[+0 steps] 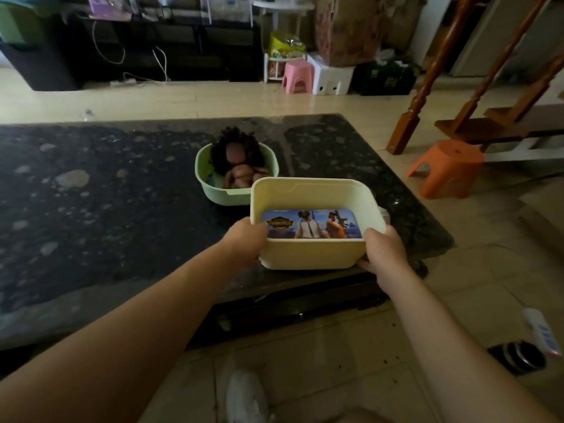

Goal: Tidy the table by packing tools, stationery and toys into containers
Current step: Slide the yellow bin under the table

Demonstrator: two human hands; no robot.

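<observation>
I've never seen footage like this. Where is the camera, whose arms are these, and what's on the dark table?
There is no machine here. A person wears a wide-angle camera on the head, so this single picture looks forward and down at their own arms. The left hand and right hand hold the near corners of a yellow box; I cannot tell whether it is lifted or resting. Inside it lies a flat tin with a colourful picture. Behind the box, on the dark stone table, stands a green tub with a doll in it.
</observation>
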